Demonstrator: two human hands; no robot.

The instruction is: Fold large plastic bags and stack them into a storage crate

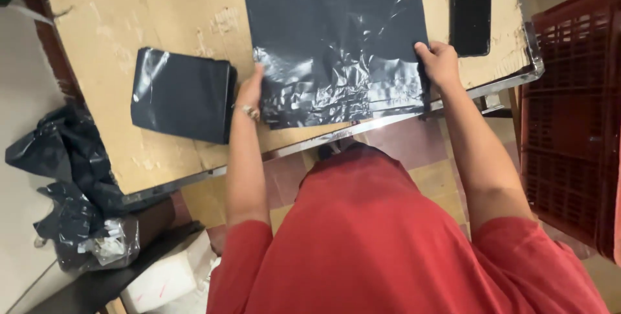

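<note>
A large black plastic bag (336, 36) lies flat on the cardboard-covered table (103, 23). My left hand (250, 93) grips its near left edge, a ring on one finger. My right hand (440, 62) grips its near right edge, thumb on top. The near part of the bag is crinkled and glossy. A folded stack of black plastic bags (182, 94) rests on the table to the left of my left hand, apart from it.
A black phone (470, 13) lies face up at the table's right side. A red plastic crate (572, 113) stands to the right. Crumpled black bags (71, 178) are piled on the floor at left, beside a white box (165, 281).
</note>
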